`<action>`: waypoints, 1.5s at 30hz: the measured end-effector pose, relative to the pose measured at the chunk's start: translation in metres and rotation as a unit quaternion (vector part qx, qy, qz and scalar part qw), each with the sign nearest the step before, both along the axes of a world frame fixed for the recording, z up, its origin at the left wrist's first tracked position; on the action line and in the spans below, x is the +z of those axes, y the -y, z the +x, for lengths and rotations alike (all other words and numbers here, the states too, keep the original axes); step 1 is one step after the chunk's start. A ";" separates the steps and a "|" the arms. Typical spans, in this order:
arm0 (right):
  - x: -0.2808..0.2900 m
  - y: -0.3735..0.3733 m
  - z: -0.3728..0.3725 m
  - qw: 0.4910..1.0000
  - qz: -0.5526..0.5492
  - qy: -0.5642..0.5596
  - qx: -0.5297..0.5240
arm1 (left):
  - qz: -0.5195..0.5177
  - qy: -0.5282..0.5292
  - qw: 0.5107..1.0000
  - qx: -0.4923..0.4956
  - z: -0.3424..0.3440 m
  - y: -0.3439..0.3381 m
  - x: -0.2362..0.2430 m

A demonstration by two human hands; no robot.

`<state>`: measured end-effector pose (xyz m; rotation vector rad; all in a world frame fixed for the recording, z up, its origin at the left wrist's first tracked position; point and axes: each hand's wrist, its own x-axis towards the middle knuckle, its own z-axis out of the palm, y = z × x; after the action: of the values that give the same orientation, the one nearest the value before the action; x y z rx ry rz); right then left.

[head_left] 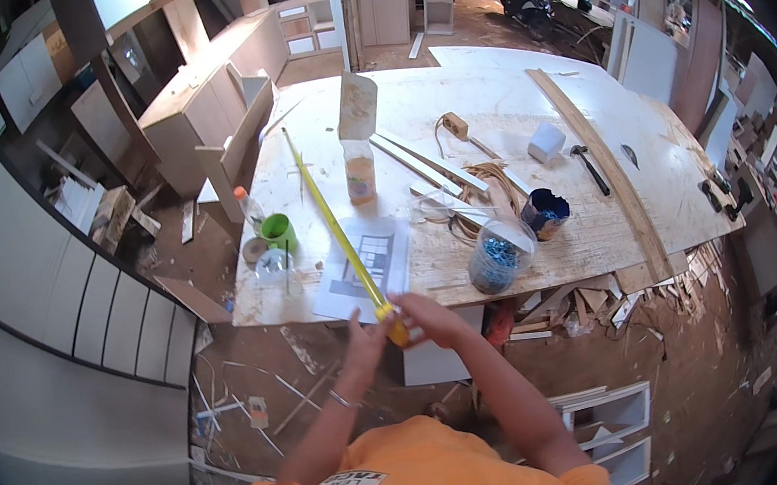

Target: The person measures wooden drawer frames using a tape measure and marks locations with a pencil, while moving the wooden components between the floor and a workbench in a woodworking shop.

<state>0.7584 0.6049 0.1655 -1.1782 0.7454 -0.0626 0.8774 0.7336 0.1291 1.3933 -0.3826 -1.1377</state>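
A yellow tape measure [399, 332] is in my right hand [426, 317], with its fingers closed round the case. My left hand [365, 346] is at the left side of the same case, thumb raised, its fingers against the tape measure and partly hidden. The yellow blade [330, 220] runs out long and straight, away from me and slightly left, over the worktable [299, 296]. Beneath the blade lies a printed sheet [341, 291] with a drawing of a cabinet, near the table's front edge.
Left on the table are a green cup [278, 230] and an orange-capped bottle [248, 204]. A cloudy container [361, 177] stands mid-table. Rightward are a tub of blue bits [496, 264], a dark can [545, 215], a hammer [590, 169] and a long board [595, 161]. Offcuts litter the floor.
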 end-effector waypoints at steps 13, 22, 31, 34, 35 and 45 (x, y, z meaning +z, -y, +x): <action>-0.014 -0.074 -0.019 0.991 0.041 -0.128 0.004 | 0.049 -0.118 0.981 -0.146 0.086 -0.027 -0.028; 0.012 -0.154 -0.092 0.983 -0.141 -0.107 -0.038 | -0.261 -0.135 0.956 0.024 0.124 0.124 0.056; -0.031 -0.304 -0.247 0.953 -0.099 -0.225 -0.175 | -0.316 0.058 0.945 -0.054 -0.014 0.116 0.172; -0.062 -0.358 -0.301 0.929 -0.089 -0.261 -0.247 | -0.313 0.052 0.939 -0.136 -0.099 0.124 0.143; -0.069 -0.376 -0.322 0.919 -0.084 -0.277 -0.269 | -0.312 0.017 0.934 -0.173 -0.143 0.115 0.138; -0.205 -0.556 -0.481 0.822 -0.009 -0.283 -0.495 | -0.192 -0.067 0.887 -0.414 -0.485 0.057 0.031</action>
<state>0.2769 1.1606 -0.0391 -0.6989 1.8437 -0.6062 0.3926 0.6763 0.1596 0.7788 -1.1085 -1.7132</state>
